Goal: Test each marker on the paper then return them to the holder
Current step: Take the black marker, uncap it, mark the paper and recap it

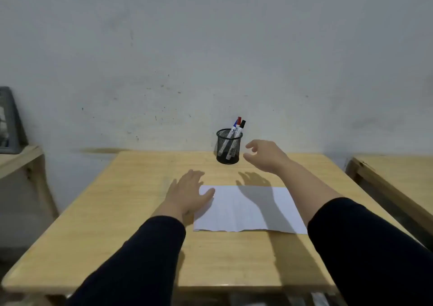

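From the head view, a wooden table (pixel 117 212) is seen set against a grey wall (pixel 210 48), its near edge running across the bottom of the picture and its far edge met by the wall. A black mesh holder (pixel 229 146) is placed upright near the far edge, a little right of the table's middle. Three markers are held in it, leaning to the right: one with a blue cap (pixel 235 125), one with a red cap (pixel 238 121) and one with a black cap (pixel 243 124).

A sheet of white paper (pixel 248 209) is laid flat in the middle of the table, well clear of every table edge, with a bare strip of wood left between it and the holder. The left hand (pixel 187 195) is pressed flat, palm down, over the paper's left edge, its fingers spread slightly apart and its thumb resting on the sheet. The right hand (pixel 264 156) is raised above the table just to the right of the holder, not touching it; its fingers are curled loosely and parted, with nothing gripped. Its shadow is cast on the paper.

Open tabletop is left on both sides of the paper. A second table (pixel 398 177) is seen at the right, parted by a gap, and a shelf (pixel 21 158) at the left.
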Available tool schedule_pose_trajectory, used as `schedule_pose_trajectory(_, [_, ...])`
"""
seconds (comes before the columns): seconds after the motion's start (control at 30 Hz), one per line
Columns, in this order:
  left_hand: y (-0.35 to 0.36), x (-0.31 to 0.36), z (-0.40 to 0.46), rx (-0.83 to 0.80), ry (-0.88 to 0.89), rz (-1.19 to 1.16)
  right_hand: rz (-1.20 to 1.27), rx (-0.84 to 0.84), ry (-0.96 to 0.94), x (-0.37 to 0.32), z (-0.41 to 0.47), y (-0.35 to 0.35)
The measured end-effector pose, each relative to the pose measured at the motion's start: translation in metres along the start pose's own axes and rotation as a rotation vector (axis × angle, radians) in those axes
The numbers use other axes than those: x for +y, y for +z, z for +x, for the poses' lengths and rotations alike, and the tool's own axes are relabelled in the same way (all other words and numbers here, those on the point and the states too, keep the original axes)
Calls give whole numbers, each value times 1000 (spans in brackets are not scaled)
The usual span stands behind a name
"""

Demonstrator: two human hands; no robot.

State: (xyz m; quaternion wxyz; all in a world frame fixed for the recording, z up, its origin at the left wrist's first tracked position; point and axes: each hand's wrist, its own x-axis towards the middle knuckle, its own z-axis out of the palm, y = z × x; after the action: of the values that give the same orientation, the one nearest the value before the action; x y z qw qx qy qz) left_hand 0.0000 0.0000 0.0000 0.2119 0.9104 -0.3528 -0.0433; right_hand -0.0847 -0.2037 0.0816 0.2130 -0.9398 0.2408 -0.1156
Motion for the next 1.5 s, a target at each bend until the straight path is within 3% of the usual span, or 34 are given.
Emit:
schedule_pose_trajectory(0.6, [30, -28, 8, -24, -21, 131, 425, 348, 317, 4, 138, 55])
schedule_pose_trajectory(0.77, [30, -26, 7, -23, -28, 118, 501, 457, 310, -4, 138, 53])
schedule_pose_trajectory(1.0, [29, -25, 5, -39, -28, 124, 730, 595, 137, -37, 116, 5])
schedule_pose_trajectory(1.1, [30, -26, 6, -50, -22, 131, 774, 520, 77, -46, 84, 6])
schedule_pose_trajectory(1.3, [28, -25, 5, -55, -3, 76, 868, 73, 110, -41, 13, 44])
schedule_pose_trajectory(1.37, [20, -21, 8, 38, 45, 53, 847, -37, 126, -37, -3, 53])
schedule_pose_trajectory(1.5, [-4, -9, 20, 380, 263, 223, 714, -168, 59, -32, -15, 58])
